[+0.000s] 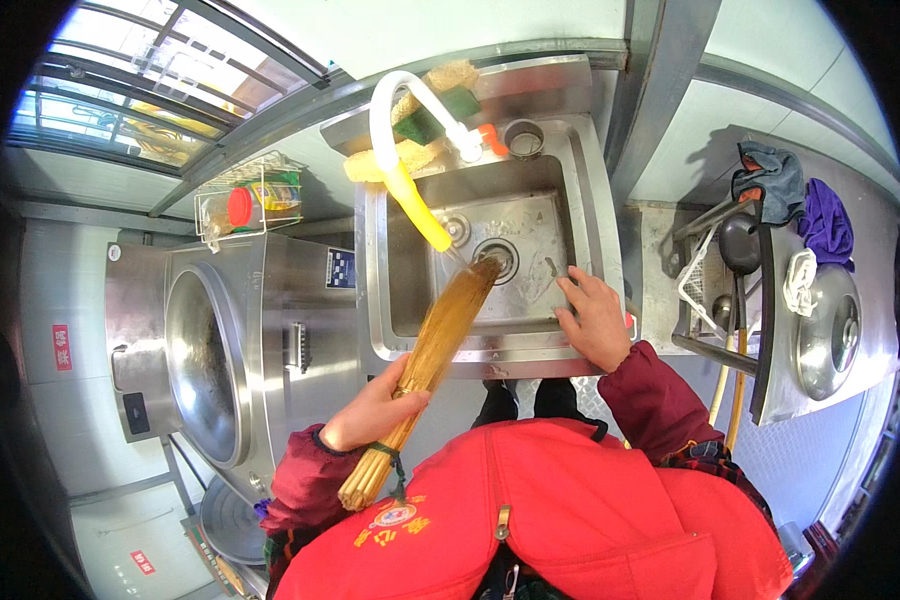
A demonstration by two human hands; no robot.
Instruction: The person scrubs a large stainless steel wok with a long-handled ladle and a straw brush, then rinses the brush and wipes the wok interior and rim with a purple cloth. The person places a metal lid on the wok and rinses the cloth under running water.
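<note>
My left hand point(381, 405) grips a bamboo wok brush point(450, 322) by its tied bundle, with the bristle end over the drain of the stainless steel sink point(592, 217). Water appears to run onto the bristles from the yellow end of the white faucet point(414, 202). Over the sink's right front edge, my right hand point(594, 319) has its fingers apart and holds nothing. A round drain strainer cup point(524, 140) sits at the sink's back rim, beside the faucet's orange handle.
A large wok point(206, 364) is set in the steel stove at left. Behind the sink lie a green scouring pad point(442, 116) and loofah pieces point(450, 76). At right, a steel table point(784, 375) holds a pot lid point(829, 334) and cloths point(825, 225); ladles point(739, 244) hang beside it.
</note>
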